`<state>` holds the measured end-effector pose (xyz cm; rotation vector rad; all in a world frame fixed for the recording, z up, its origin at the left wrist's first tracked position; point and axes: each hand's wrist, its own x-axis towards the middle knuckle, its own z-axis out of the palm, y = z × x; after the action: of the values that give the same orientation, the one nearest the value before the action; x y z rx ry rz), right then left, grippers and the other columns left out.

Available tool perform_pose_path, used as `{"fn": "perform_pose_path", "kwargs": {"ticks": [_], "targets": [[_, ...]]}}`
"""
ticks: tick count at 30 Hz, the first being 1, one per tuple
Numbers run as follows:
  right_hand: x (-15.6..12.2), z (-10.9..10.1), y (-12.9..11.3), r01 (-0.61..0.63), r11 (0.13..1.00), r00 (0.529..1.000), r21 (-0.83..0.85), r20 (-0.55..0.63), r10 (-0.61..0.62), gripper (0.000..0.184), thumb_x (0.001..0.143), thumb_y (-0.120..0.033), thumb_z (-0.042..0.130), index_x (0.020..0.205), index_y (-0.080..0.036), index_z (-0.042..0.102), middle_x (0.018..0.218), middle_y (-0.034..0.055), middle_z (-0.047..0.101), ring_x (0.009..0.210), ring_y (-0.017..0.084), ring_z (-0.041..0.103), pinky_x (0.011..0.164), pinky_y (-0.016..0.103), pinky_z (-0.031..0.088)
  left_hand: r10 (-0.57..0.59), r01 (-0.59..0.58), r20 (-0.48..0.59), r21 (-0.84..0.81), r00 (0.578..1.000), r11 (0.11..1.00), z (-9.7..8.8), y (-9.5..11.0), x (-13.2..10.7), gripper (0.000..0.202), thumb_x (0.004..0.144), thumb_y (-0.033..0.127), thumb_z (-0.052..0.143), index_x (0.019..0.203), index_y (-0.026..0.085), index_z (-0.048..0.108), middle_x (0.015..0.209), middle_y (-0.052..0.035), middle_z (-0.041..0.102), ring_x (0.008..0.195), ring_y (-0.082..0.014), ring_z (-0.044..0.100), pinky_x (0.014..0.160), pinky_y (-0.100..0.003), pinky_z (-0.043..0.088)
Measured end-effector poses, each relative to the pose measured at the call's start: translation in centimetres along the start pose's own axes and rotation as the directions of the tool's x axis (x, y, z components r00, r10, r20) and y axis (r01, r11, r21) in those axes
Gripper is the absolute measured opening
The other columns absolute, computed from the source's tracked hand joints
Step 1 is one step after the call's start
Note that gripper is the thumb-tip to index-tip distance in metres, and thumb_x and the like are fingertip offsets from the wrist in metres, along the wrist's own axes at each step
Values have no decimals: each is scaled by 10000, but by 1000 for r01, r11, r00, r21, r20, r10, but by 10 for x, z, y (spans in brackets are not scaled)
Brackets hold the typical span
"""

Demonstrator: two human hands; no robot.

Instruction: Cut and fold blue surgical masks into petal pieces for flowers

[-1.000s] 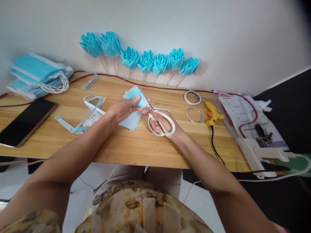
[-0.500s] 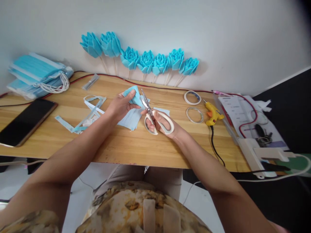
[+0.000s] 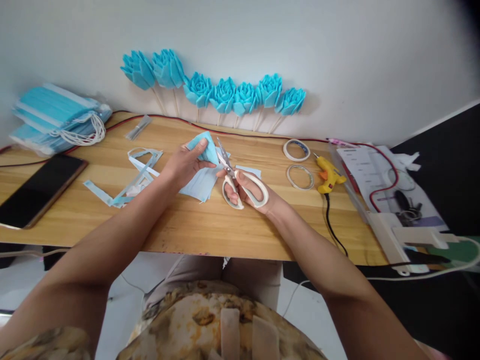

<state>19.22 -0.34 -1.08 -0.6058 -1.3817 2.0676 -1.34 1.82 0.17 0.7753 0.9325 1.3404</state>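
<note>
My left hand point(image 3: 189, 161) pinches a folded piece of blue mask fabric point(image 3: 203, 145) between thumb and fingers, just above the table. In my right hand point(image 3: 249, 187) is a pair of scissors point(image 3: 227, 165) with white handles, thumb and fingers through the loops. The blades point up and away, their tips close to the right edge of the fabric; whether they touch it I cannot tell. Beneath both hands lie light blue fabric sheets point(image 3: 200, 184). To the left of my left hand sits a tangle of cut blue and white strips point(image 3: 120, 192).
Several blue fabric flowers point(image 3: 225, 95) on sticks lean against the wall. Blue masks point(image 3: 56, 112) are stacked at the left, behind a phone point(image 3: 39, 187). On the right are two tape rolls point(image 3: 286, 150), a yellow glue gun point(image 3: 328, 176) and a white power strip point(image 3: 388, 242).
Hardly anything differs. The view has shifted very slightly, and both hands keep nearly the same pose with the fabric and the scissors.
</note>
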Motion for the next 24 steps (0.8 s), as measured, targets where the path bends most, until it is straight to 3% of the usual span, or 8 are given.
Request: {"fn": "perform_pose_path", "kwargs": {"ticks": [9,18,24], "targets": [[1,-3,2,4,1000,1000,5,3,-4,595,857,-693,665,1127,-165,614,648,-44,570,515,94,506,463,229,398,-21,19,138,15,990,1000,-1,-3,-2,340,830,402,830,905,102,687,713,-42,728,588,-136,692,568,-225,612],[2,-1,3,18,1000,1000,4,-12,-18,585,858,-687,667,1115,-164,611,653,-43,573,510,92,502,451,228,400,-41,34,224,35,974,999,-4,-5,-3,355,807,404,849,887,84,718,739,-81,755,638,-174,724,662,-288,639],[2,-3,5,13,1000,1000,-14,-19,-14,586,869,-689,650,1132,-166,622,663,-41,574,521,94,514,454,224,400,-23,19,249,20,968,1000,-4,-10,-1,420,699,440,919,814,87,724,714,-64,741,635,-171,710,662,-301,624]]}}
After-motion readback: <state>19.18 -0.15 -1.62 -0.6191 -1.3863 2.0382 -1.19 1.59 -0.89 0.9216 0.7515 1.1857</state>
